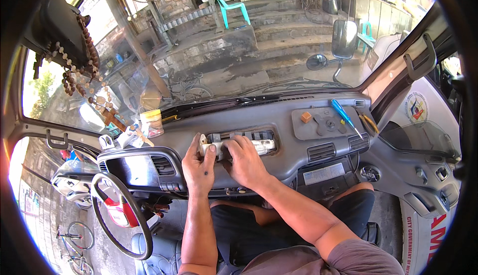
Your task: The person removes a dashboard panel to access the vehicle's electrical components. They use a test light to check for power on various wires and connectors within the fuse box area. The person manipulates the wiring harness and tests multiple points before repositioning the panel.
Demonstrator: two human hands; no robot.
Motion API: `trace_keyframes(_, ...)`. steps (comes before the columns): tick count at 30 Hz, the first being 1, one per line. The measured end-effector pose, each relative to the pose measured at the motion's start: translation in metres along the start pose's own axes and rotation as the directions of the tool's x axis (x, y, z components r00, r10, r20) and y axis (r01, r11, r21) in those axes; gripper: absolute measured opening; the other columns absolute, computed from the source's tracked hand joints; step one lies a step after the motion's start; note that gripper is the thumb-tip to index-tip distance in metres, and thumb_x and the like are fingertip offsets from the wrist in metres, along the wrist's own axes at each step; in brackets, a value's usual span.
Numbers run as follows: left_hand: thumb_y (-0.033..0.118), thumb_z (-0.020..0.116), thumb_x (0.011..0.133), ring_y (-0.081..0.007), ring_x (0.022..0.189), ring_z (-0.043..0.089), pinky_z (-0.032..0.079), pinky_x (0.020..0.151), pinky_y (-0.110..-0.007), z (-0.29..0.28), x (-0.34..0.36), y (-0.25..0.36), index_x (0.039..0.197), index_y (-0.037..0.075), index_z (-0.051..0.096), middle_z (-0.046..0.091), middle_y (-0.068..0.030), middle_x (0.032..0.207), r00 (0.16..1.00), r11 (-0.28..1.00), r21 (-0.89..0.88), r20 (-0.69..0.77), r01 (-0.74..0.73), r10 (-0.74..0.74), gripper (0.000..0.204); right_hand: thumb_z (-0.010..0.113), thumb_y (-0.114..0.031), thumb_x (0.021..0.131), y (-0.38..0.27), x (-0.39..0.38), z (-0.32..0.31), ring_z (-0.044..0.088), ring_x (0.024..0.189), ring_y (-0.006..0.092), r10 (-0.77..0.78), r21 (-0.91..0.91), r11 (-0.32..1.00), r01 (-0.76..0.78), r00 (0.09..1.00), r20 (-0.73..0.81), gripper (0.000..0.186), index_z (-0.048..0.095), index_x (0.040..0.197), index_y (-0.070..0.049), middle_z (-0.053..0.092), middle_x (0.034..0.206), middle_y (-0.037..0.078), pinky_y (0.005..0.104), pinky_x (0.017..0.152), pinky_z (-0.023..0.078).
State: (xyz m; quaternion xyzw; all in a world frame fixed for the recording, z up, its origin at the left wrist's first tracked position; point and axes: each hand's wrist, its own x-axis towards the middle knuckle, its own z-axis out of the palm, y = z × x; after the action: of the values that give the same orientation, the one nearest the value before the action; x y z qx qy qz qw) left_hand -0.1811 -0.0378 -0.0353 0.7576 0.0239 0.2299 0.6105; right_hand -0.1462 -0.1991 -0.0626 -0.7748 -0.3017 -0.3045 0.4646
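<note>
Two hands work at one part: a long white plastic unit sitting in the slot cut in the middle of the grey dash. The left hand pinches the unit's left end, thumb below and fingers curled over its top edge; the right hand lies just beside it, fingers bent down over the unit's middle, so both are closed on it. I judge the unit light and stiff but brittle, a thin moulded shell with small tabs and levers that could snap; its smooth face offers little grip, so the ends and the top edge look the safest places to hold, rather than the levers. The slot holds nothing else that I can make out; its depth is dark. To the right, a shallow tray moulded in the dash top holds an orange block, dark round fittings and a blue screwdriver lying aslant across its edge. On the dash's left end stands a jar with a yellow lid; its contents are unclear.
</note>
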Motion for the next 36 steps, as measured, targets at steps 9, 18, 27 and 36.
trace_keyframes(9, 0.025, 0.084, 0.11, -0.0134, 0.099, 0.072, 0.061, 0.088, -0.03, -0.002, -0.002, -0.005, 0.16, -0.014, 0.059, 0.079, -0.0125, 0.117, 0.997, 0.993, 0.094, -0.011, -0.072, 0.073, 0.068, 0.089, 0.001, 0.077, -0.004, -0.016, 0.0, 0.067, 0.116, 0.0431, -0.069, -0.07, 0.995, 0.069, 0.998, 0.003, 0.056, 0.065, 0.127, -0.002, 0.068, 0.122, 0.018, 0.0537, 0.1, 0.055)
trace_keyframes(18, 0.042, 0.081, 0.112, -0.0118, 0.092, 0.071, 0.06, 0.081, -0.029, -0.005, 0.012, -0.033, 0.158, -0.012, 0.062, 0.079, -0.0117, 0.11, 0.988, 0.98, 0.179, -0.111, -0.084, 0.105, 0.073, 0.086, 0.001, 0.086, 0.015, -0.041, 0.015, 0.063, 0.133, 0.0447, -0.144, -0.044, 0.988, 0.151, 0.981, 0.131, 0.065, 0.063, 0.147, 0.001, 0.066, 0.142, 0.021, 0.0537, 0.115, 0.054)
trace_keyframes(27, 0.035, 0.075, 0.116, -0.0139, 0.09, 0.074, 0.063, 0.072, -0.03, -0.003, 0.025, -0.066, 0.157, -0.005, 0.065, 0.081, -0.0141, 0.119, 0.975, 0.995, -0.007, -0.195, 0.104, -0.103, 0.058, 0.095, -0.018, 0.086, 0.063, -0.037, -0.032, 0.068, 0.13, 0.0431, 0.279, -0.451, 0.875, -0.177, 0.945, 0.17, 0.063, 0.068, 0.14, 0.001, 0.071, 0.14, 0.022, 0.0538, 0.111, 0.055)
trace_keyframes(36, 0.041, 0.081, 0.108, -0.037, 0.114, 0.084, 0.062, 0.1, -0.041, 0.031, 0.09, -0.015, 0.142, -0.001, 0.078, 0.085, -0.0248, 0.124, 0.988, 0.933, 0.344, -0.064, -0.108, 0.138, 0.055, 0.096, -0.017, 0.087, 0.095, -0.012, -0.056, 0.074, 0.118, 0.0462, 0.373, -0.255, 0.919, -0.301, 0.873, 0.313, 0.046, 0.071, 0.12, 0.001, 0.076, 0.121, 0.023, 0.0537, 0.104, 0.06)
